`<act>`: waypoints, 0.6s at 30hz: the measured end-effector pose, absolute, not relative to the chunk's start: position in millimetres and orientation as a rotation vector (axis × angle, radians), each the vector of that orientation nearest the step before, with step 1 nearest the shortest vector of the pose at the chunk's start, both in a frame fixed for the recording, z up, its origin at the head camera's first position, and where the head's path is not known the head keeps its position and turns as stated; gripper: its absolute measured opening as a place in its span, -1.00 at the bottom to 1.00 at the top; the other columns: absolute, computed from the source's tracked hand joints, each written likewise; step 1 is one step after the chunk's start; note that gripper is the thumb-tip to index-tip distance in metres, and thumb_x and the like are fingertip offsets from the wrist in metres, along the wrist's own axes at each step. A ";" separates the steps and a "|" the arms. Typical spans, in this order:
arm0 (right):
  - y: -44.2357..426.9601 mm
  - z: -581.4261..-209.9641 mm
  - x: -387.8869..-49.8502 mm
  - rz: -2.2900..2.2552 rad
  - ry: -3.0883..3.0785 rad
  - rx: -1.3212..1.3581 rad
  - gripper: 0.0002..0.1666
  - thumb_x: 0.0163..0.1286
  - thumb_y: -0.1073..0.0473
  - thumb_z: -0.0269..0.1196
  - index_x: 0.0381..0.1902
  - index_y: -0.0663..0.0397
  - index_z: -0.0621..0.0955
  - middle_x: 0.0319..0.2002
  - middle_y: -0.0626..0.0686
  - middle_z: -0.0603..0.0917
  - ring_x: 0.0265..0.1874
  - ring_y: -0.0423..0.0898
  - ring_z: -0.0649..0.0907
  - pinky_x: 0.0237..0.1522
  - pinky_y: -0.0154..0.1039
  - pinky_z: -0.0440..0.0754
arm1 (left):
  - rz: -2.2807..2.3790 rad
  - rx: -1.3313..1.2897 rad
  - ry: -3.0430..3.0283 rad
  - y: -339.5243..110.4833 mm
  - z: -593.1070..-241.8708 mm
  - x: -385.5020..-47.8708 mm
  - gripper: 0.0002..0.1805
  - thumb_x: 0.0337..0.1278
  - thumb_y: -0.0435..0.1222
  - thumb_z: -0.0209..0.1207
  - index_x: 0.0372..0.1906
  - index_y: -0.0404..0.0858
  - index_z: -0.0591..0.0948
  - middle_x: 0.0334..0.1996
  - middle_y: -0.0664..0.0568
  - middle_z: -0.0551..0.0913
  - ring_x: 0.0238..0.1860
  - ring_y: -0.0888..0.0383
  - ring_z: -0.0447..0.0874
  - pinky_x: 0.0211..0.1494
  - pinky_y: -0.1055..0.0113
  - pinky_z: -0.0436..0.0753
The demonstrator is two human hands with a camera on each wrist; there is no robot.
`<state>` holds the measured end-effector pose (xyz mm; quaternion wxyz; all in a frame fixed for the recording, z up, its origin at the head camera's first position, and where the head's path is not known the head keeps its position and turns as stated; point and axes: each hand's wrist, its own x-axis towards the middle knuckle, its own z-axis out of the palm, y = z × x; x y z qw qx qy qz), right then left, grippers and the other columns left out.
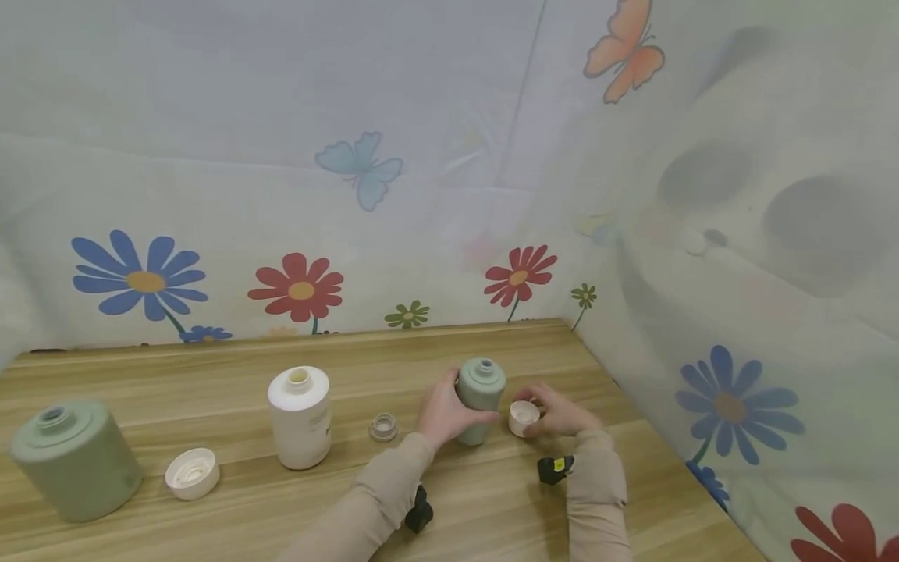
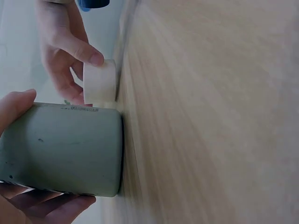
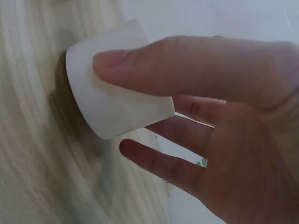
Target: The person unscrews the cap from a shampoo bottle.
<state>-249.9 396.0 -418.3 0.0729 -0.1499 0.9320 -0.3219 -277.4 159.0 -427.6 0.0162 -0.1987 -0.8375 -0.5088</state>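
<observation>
My left hand (image 1: pixel 449 414) grips a small green bottle (image 1: pixel 481 386) round its body, thumb on one side and fingers on the other. The bottle stands upright on the wooden table, its narrow neck uncapped. Just to its right, my right hand (image 1: pixel 562 411) pinches a white cap (image 1: pixel 524 419) between thumb and fingers. In the right wrist view the thumb lies across the side of the cap (image 3: pixel 121 102), which is at or very near the table top. From the left wrist view, the cap (image 2: pixel 100 81) appears beside the green bottle (image 2: pixel 65 149), apart from my left fingers.
Left of my left hand lies a small greyish ring-shaped cap (image 1: pixel 383 427). Beyond it stand a white bottle (image 1: pixel 300 421), a white cap (image 1: pixel 193 474) lying inside up, and a wide green bottle (image 1: pixel 79 464), all on the wooden table (image 1: pixel 232 390). A printed cloth (image 1: pixel 435 242) hangs behind.
</observation>
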 end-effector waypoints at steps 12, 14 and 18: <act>394.7 -430.9 -260.5 -1.081 2.713 -0.495 -0.27 0.06 0.32 0.38 0.17 0.41 0.35 0.10 0.36 0.46 0.11 0.24 0.47 0.15 0.23 0.46 | -1.608 -0.551 -2.623 162.2 -428.3 -278.6 -0.06 -0.29 -0.05 0.52 0.28 -0.24 0.35 0.11 -0.12 0.61 0.11 -0.08 0.61 0.17 -0.01 0.55; 398.3 -429.2 -258.8 -1.091 2.681 -0.490 -0.22 0.11 0.29 0.37 0.25 0.39 0.30 0.15 0.40 0.42 0.14 0.27 0.45 0.15 0.25 0.44 | -1.652 -0.596 -2.606 165.0 -427.2 -278.3 0.02 -0.27 -0.03 0.51 0.36 -0.22 0.25 0.19 -0.13 0.55 0.18 -0.09 0.56 0.21 -0.04 0.52; 407.1 -414.5 -246.5 -1.050 2.664 -0.367 -0.08 0.21 0.15 0.35 0.40 0.29 0.15 0.27 0.46 0.30 0.21 0.35 0.41 0.18 0.28 0.41 | -1.761 -0.689 -2.554 166.9 -418.3 -272.5 0.18 -0.23 0.05 0.48 0.50 -0.05 0.03 0.42 -0.11 0.30 0.39 -0.12 0.33 0.35 -0.12 0.37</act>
